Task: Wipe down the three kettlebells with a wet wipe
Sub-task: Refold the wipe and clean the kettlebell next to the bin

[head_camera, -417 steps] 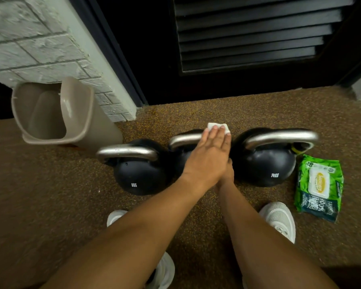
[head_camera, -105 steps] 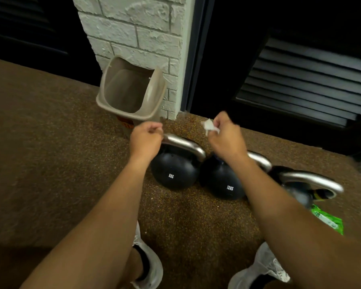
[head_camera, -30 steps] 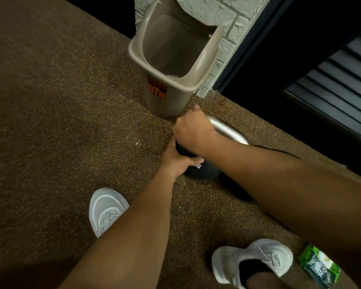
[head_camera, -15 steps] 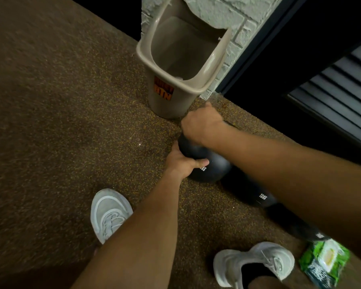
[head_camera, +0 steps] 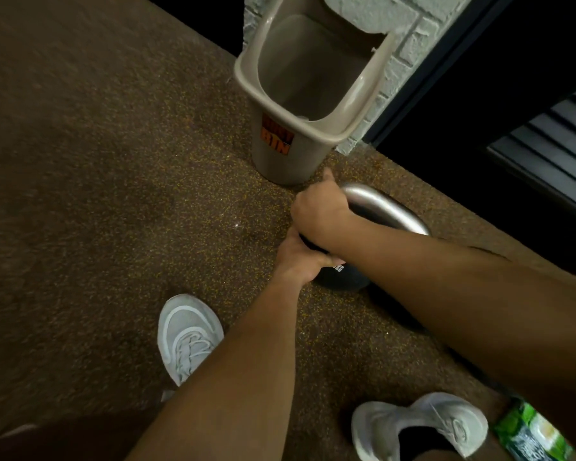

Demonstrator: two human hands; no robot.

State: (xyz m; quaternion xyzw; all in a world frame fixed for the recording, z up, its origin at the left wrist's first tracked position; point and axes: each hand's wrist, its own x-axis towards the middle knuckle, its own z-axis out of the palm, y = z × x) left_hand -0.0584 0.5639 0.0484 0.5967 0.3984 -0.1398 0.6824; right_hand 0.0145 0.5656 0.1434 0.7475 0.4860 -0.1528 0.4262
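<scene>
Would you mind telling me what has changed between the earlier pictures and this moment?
The person has moved from the middle kettlebell to the one beside the bin. The right hand, which pinched the wipe in the air, is now down on that kettlebell by its steel handle; the left hand left the handle to brace the black body. The wipe is hidden now. Bin and wipes pack stay put.

wipe: hidden | wipes pack [head_camera: 532, 437]: cut off by edge
</scene>
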